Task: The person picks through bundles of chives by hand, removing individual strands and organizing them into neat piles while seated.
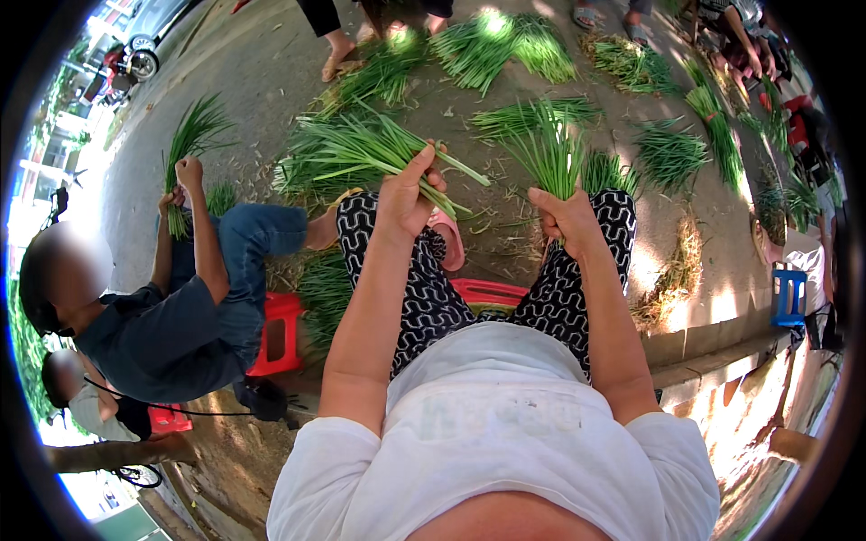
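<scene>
My left hand (408, 193) grips a loose bunch of garlic chives (369, 150), its pale stem ends pointing right and its leaves fanned out to the left. Above my right knee, my right hand (567, 215) is closed around a second bunch of chives (549, 155), held nearly upright with the leaf tips away from me. A pile of chives (298, 166) on the ground lies partly hidden beyond the left bunch. Just past the right bunch, more chives (534, 116) lie crosswise on the ground.
At my left, a co-worker (162, 338) on a red plastic stool (281, 331) holds chives (193, 135). Several heaps lie ahead, including one at the back (473, 51) and one at right (670, 154). Dry straw-like trimmings (680, 270) lie near a low kerb (717, 335).
</scene>
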Demonstrator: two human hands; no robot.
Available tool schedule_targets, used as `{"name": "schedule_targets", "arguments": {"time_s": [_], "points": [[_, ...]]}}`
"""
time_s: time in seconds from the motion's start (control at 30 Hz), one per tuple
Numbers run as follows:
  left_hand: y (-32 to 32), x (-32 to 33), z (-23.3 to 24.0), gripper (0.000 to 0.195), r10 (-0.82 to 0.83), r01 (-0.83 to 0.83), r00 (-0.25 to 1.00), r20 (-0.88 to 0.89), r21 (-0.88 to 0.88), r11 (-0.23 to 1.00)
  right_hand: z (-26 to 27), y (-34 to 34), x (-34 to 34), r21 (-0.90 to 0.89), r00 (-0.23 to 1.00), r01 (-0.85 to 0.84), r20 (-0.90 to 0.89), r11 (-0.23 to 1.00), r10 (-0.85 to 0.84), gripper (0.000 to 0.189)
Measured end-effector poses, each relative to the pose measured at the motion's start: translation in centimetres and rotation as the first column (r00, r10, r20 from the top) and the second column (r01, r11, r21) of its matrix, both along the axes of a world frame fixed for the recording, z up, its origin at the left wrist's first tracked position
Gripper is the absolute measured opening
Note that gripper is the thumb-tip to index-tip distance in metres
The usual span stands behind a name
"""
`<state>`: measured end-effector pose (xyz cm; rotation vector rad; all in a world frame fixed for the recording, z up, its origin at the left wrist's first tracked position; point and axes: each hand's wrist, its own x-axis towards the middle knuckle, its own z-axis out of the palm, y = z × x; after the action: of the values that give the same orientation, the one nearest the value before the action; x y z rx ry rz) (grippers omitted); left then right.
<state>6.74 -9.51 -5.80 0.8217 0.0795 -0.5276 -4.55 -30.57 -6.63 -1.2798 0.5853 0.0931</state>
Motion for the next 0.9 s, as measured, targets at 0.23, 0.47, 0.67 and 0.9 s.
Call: {"name": "schedule_targets", "arguments": {"time_s": [0.23,0.47,0.67,0.9], "points": [[-0.6,-0.3,-0.4,0.017,-0.069,0.069,0.998,0.006,0.011,0.998,2.0,2.4,0.9,0.208,0.989,-0.059,0.142,0.976,0.03,0.016],[-1.4,-1.3,-0.2,0.022,-0.07,0.071,0.997,-0.019,0.063,0.995,1.6,3.2,0.7,0.179,0.971,-0.149,0.215,0.973,0.109,0.013],[-1.8,-1.6,-0.5,0.019,-0.073,0.077,0.996,-0.052,0.065,0.995,1.6,3.3,0.6,0.117,0.961,-0.133,0.257,0.984,0.099,0.013],[-1.4,-1.8,-0.3,0.024,-0.137,0.138,0.99,-0.019,0.047,0.989,1.9,1.0,0.9,0.162,0.963,0.049,0.253,0.986,-0.089,0.013]]}}
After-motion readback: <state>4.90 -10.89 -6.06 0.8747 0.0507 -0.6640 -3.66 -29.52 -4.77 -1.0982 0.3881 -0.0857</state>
